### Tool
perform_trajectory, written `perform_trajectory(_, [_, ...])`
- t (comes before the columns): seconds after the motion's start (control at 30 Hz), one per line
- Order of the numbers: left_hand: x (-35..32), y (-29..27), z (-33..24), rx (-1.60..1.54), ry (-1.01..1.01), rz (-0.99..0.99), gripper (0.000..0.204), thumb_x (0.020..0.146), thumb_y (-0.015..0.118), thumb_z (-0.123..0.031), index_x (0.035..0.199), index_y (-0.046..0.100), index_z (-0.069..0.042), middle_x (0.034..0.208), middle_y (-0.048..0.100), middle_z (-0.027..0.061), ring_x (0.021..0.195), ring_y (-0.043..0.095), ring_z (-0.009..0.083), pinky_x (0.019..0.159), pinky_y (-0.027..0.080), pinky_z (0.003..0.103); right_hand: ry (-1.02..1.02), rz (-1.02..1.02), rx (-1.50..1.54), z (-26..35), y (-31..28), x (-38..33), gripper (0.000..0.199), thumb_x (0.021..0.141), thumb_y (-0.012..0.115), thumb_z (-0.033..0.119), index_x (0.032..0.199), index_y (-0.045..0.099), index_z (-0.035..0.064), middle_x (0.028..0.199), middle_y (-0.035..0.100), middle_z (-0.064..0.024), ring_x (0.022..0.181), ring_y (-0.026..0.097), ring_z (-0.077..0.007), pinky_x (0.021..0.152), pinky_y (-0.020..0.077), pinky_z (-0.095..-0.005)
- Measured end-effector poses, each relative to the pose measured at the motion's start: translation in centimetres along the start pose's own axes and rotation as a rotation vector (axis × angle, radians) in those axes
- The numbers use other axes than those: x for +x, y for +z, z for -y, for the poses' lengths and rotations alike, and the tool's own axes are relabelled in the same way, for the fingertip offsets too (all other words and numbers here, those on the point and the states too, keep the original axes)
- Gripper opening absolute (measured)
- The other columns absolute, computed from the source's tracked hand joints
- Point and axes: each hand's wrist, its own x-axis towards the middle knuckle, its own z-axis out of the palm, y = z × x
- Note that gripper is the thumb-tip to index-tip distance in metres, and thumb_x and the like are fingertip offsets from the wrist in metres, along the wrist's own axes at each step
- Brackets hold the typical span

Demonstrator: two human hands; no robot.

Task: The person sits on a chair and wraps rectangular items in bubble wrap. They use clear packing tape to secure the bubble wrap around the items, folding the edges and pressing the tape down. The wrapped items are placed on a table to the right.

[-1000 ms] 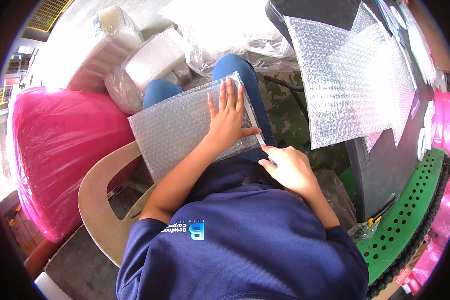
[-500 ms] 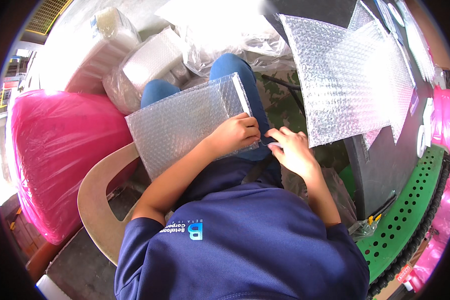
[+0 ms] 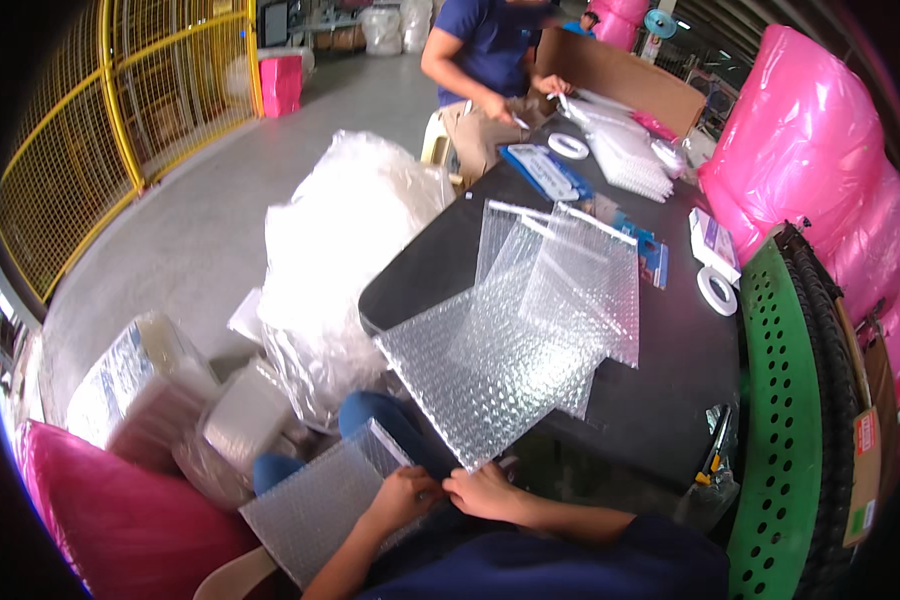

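While the knees (image 3: 370, 412) support a clear bubble-wrap bag (image 3: 315, 500) at the near left, the left hand (image 3: 407, 495) is positioned at the bag's right edge, fingers curled inward. The right hand (image 3: 483, 492) is just beside it, fingers bent and tips turned toward the left hand. Whether either hand grasps the edge or a thin piece of film cannot be told; the knuckles hide the contact. A white strip (image 3: 390, 445) follows the bag's right edge, from the far corner toward the left hand.

Caution: the bag lies on a soft, uneven support. Uneven hand pressure could make it slide or crease. An angled pull on the strip could wrinkle it or lift it out of line.

Just past the right hand, the near corner of a large bubble-wrap sheet (image 3: 480, 365) overhangs the black table (image 3: 670, 400). A sideways movement of that hand could catch this corner and disturb the smaller sheets (image 3: 595, 290) overlapping it.

Farther right on the table lies a white tape roll (image 3: 703, 288). At the far end sits a co-worker (image 3: 480, 55).
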Motion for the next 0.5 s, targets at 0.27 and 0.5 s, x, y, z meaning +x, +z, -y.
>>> perform_trajectory(0.27, [-0.5,0.3,1.0,0.0,0.022,0.022,0.014,0.073,0.071,-0.014,0.084,0.071,-0.005,0.081,0.065,0.0115,0.079,0.064,0.0303,0.071,0.052,0.04,-0.094,0.058,-0.042,0.4,0.4,0.1,0.011,0.079,0.065,0.02,0.083,0.067,0.0102,0.077,0.066,-0.0079,0.074,0.068,-0.0282,0.072,0.0495,-0.0445])
perform_trajectory(0.5, [0.0,0.5,1.7,-0.022,-0.1,0.081,0.018,0.077,0.068,-0.017,0.088,0.071,-0.004,0.084,0.065,0.0137,0.079,0.065,0.0322,0.072,0.052,0.04,-0.252,-0.107,-0.028,-0.1,1.8,-0.3,0.012,0.078,0.066,0.022,0.082,0.061,0.0119,0.077,0.059,-0.0035,0.069,0.063,-0.0238,0.064,0.0461,-0.0395])
